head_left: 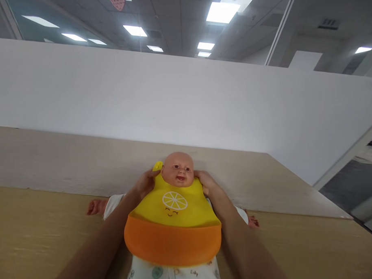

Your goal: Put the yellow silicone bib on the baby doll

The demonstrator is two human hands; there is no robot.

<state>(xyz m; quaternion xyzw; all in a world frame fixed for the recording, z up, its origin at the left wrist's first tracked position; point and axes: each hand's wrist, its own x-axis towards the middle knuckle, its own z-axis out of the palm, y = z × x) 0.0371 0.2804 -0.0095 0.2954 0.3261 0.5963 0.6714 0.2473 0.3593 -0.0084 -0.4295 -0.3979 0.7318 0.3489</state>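
1. Far left: one sleeved arm of the doll (179,161) is seen stretched out over the table (33,236).
2. Next: the bib's strap side is pinched in the left hand (146,183); grip closed there, the yellow strap end left poking out above.
3. Centre: the yellow bib (172,219) is spread over the doll's chest, below its chin; a citrus slice is printed on it, and its lower edge is formed by an orange pocket (173,245).
4. Right: the bib's other shoulder is touched by the right hand (205,183); fingers partly hidden, grip closure cannot be told.
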